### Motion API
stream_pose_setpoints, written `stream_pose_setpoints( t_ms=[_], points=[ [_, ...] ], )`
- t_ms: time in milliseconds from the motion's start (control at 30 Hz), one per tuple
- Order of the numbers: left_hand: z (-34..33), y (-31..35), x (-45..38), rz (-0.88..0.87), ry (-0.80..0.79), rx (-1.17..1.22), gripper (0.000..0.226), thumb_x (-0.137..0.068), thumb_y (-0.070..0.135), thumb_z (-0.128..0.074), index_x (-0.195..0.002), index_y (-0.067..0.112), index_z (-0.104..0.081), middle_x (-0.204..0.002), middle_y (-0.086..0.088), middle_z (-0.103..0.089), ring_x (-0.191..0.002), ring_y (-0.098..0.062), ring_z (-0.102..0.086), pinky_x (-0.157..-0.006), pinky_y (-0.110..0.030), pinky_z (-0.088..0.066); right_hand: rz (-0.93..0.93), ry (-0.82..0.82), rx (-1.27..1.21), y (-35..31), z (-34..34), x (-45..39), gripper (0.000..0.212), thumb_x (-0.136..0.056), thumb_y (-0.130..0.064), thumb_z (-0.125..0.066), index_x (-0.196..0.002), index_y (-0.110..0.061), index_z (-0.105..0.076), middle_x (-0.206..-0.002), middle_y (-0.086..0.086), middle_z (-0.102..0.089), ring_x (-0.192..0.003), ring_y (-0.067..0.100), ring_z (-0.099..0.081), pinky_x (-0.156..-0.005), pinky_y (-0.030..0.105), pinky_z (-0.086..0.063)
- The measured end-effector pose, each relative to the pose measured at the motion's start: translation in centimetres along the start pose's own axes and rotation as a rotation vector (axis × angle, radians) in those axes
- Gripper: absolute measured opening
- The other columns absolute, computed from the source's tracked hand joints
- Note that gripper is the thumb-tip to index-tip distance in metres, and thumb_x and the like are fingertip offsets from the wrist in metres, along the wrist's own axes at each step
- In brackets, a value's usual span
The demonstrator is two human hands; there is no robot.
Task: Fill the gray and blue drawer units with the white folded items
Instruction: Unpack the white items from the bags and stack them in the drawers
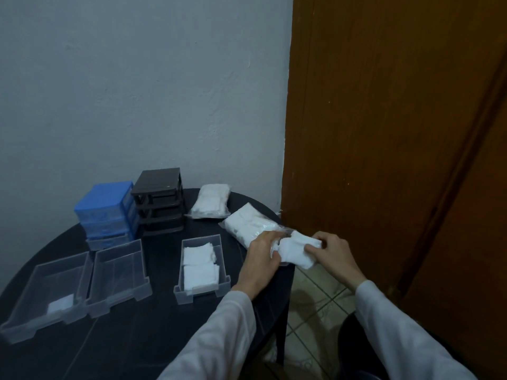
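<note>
Three clear drawers (201, 266) out, two drawer units (107, 212), two packs of white items (211, 200).

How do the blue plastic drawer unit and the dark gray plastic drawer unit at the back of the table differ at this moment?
The blue plastic drawer unit has drawers in its slots, the bottom one pulled partly out; the dark gray plastic drawer unit is an empty frame with open slots. The blue unit stands left, the gray one right, nearer the sealed white packet. Both are small, upright and stacked in tiers on the round black table.
</note>
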State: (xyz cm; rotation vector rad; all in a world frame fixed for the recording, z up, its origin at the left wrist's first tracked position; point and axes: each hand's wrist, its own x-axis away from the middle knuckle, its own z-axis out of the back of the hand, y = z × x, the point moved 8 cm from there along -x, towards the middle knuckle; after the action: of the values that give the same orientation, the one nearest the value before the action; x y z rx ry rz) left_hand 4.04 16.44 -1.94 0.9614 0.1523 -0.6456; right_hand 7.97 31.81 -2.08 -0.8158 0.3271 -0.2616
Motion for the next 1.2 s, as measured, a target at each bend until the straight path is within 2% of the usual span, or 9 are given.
stream_pose_setpoints(
  t_ms=[133, 267, 467, 533, 667, 800, 967, 1100, 1200],
  points=[
    [-0.3, 0.4, 0.0, 0.003, -0.011, 0.017, 0.037, -0.082, -0.001, -0.052, -0.113, 0.019, -0.054, -0.118, 0.000, -0.057, -0.110, -0.014, -0.052, -0.101, -0.029, -0.040, -0.010, 0.055, -0.025, 0.5, 2.3, 0.3, 0.010, -0.086, -0.018, -0.061, -0.094, -0.013, -0.063, -0.088, -0.001, -0.057, -0.079, 0.011, -0.054, -0.067, 0.021, -0.044],
    [-0.6, 0.4, 0.3, 0.059, -0.039, 0.059, 0.044, -0.085, 0.003, -0.050, -0.113, 0.034, -0.039, -0.118, 0.000, -0.056, -0.109, -0.017, -0.053, -0.097, -0.037, -0.045, -0.007, 0.068, -0.052, 0.3, 3.8, 0.4, 0.016, -0.087, -0.017, -0.061, -0.101, -0.010, -0.063, -0.095, 0.003, -0.059, -0.088, 0.017, -0.055, -0.075, 0.029, -0.044],
    [-0.5, 0.4, 0.5, 0.097, -0.039, 0.059, 0.048, -0.084, 0.011, -0.055, -0.127, 0.025, -0.040, -0.125, -0.001, -0.051, -0.125, -0.026, -0.039, -0.110, -0.046, -0.030, 0.052, 0.055, -0.167, -1.3, 3.9, 0.6, 0.014, -0.088, -0.015, -0.059, -0.102, -0.014, -0.061, -0.093, -0.003, -0.060, -0.084, 0.008, -0.056, -0.072, 0.023, -0.047],
    [0.4, 0.6, 0.7, 0.097, 0.002, 0.095, 0.044, -0.086, 0.012, -0.056, -0.126, 0.024, -0.041, -0.125, 0.000, -0.050, -0.125, -0.022, -0.040, -0.108, -0.040, -0.033, 0.076, 0.034, -0.214, -2.3, 3.5, 0.7, 0.014, -0.089, -0.015, -0.059, -0.102, -0.014, -0.061, -0.092, -0.006, -0.059, -0.083, 0.002, -0.055, -0.070, 0.018, -0.046],
    [3.8, 0.6, 1.7, 0.117, 0.116, 0.135, 0.039, -0.091, 0.008, -0.049, -0.129, 0.017, -0.046, -0.126, 0.004, -0.051, -0.114, -0.006, -0.045, -0.093, -0.014, -0.032, 0.123, -0.031, -0.301, -4.5, 1.9, 0.7, 0.015, -0.088, -0.013, -0.060, -0.103, -0.015, -0.060, -0.098, -0.004, -0.061, -0.088, 0.006, -0.058, -0.070, 0.016, -0.048],
    [7.4, -0.7, 2.9, 0.142, 0.205, 0.184, 0.030, -0.095, 0.009, -0.044, -0.122, 0.017, -0.053, -0.121, 0.005, -0.057, -0.110, -0.007, -0.051, -0.090, -0.012, -0.039, 0.136, -0.111, -0.312, -6.7, -0.9, 0.8, 0.019, -0.089, -0.015, -0.060, -0.108, -0.013, -0.060, -0.103, 0.001, -0.062, -0.089, 0.008, -0.060, -0.066, 0.017, -0.049],
    [12.2, -3.1, 4.8, 0.180, 0.317, 0.145, 0.033, -0.092, -0.001, -0.041, -0.115, 0.017, -0.057, -0.108, 0.011, -0.058, -0.096, -0.001, -0.055, -0.074, -0.001, -0.041, 0.139, -0.183, -0.239, -9.2, -4.8, 0.8, 0.021, -0.089, -0.019, -0.061, -0.110, -0.017, -0.060, -0.108, 0.003, -0.061, -0.099, 0.019, -0.059, -0.085, 0.034, -0.052],
    [14.3, -6.5, 6.3, 0.270, 0.366, 0.109, 0.036, -0.094, -0.002, -0.039, -0.120, 0.016, -0.055, -0.118, 0.007, -0.055, -0.108, -0.005, -0.050, -0.089, -0.014, -0.036, 0.220, -0.215, -0.189, -11.6, -7.1, 1.1, 0.018, -0.089, -0.018, -0.060, -0.107, -0.018, -0.060, -0.105, 0.002, -0.062, -0.092, 0.013, -0.058, -0.074, 0.021, -0.049],
    [14.3, -8.4, 7.0, 0.328, 0.349, 0.147, 0.036, -0.095, 0.002, -0.037, -0.123, 0.019, -0.053, -0.117, 0.006, -0.055, -0.100, -0.003, -0.050, -0.075, -0.005, -0.038, 0.295, -0.256, -0.153, -13.4, -8.3, 1.4, 0.012, -0.090, -0.017, -0.059, -0.101, -0.021, -0.058, -0.100, -0.004, -0.058, -0.084, 0.002, -0.053, -0.065, 0.011, -0.041]
  ],
)
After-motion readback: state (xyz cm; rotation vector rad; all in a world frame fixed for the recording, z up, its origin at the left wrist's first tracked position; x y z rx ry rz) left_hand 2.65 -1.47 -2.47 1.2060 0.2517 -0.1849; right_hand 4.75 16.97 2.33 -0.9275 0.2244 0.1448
